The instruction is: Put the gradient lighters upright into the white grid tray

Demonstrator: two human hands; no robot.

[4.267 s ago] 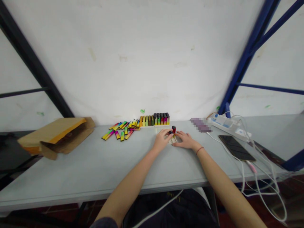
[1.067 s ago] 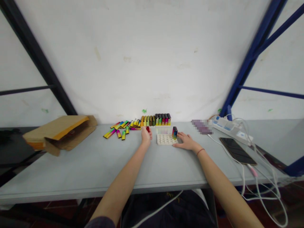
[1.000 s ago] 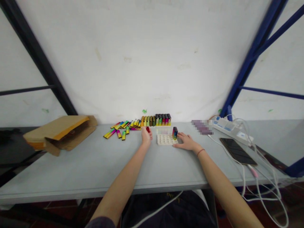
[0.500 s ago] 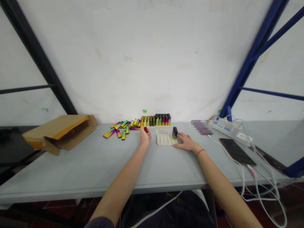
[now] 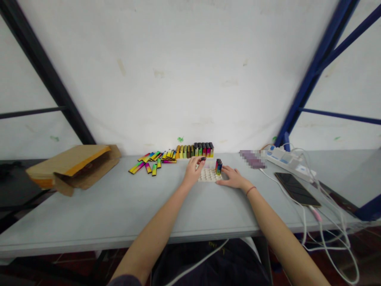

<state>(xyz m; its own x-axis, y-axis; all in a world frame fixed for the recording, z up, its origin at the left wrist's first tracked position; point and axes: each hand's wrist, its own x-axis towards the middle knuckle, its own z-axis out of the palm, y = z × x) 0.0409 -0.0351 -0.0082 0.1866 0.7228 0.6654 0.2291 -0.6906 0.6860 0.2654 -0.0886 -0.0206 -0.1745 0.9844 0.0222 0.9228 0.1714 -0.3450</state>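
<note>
Fingers of the bare left hand [image 5: 192,171] are gripping a small lighter with a black top [image 5: 203,159], holding it over the left part of a shallow white rectangular tray with a grid of holes [image 5: 208,180]; most of its body is hiding behind the fingers. At the tray's right end, multicoloured lighters with dark tops [image 5: 219,168] are standing upright, close together. The bare right hand [image 5: 234,178] is resting just beside them, its fingers slightly spread and its thumb lying along the tray's corner; whether it is pressing on anything, I cannot tell. A thin red cord [image 5: 251,190] is circling that wrist.

Behind, near the wall, a block of upright black-topped lighters [image 5: 204,150] is standing beside a row of yellowish and dark upright pieces [image 5: 185,152]. Left of these, flat rainbow-coloured pieces [image 5: 154,170] are lying loosely on the grey table [image 5: 119,206].
</note>
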